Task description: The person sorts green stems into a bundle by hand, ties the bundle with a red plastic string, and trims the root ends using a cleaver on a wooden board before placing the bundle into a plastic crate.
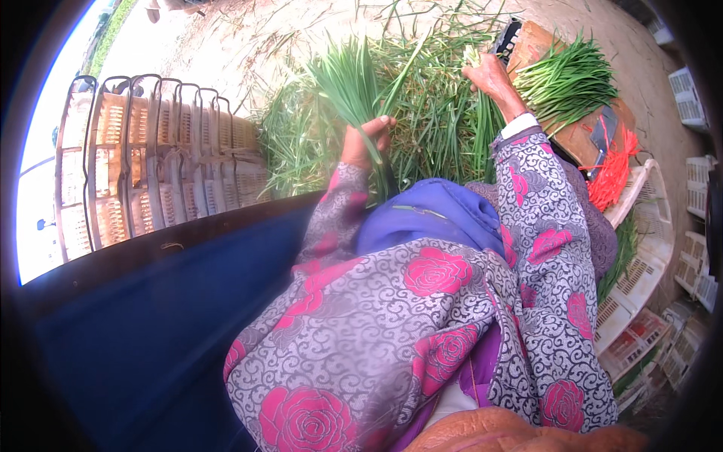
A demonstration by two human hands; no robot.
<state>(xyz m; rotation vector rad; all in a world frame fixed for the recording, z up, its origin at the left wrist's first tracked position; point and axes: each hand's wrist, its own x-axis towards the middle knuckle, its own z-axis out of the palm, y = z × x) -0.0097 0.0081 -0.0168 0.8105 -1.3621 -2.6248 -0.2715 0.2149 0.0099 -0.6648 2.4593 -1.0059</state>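
Observation:
My left hand (367,142) is wrapped round a bunch of green chives (350,79), whose long flat leaves fan upward and to the left. Farther off and to the right, my right hand (491,77) is closed on a few chive stalks (471,55); their pale ends poke out past the fingers. Beside that hand, a neat heap of chives (568,79) lies across a brown board (536,41), pale ends toward me and to the left. Loose leaves and trimmings (437,98) cover the ground beneath both hands.
Stacked plastic crates (166,158) with dark metal handles stand at the left. A tangle of red ties (611,169) hangs at the board's near right corner. A pale crate (640,256) is close on my right, with more white crates (689,98) along the far right.

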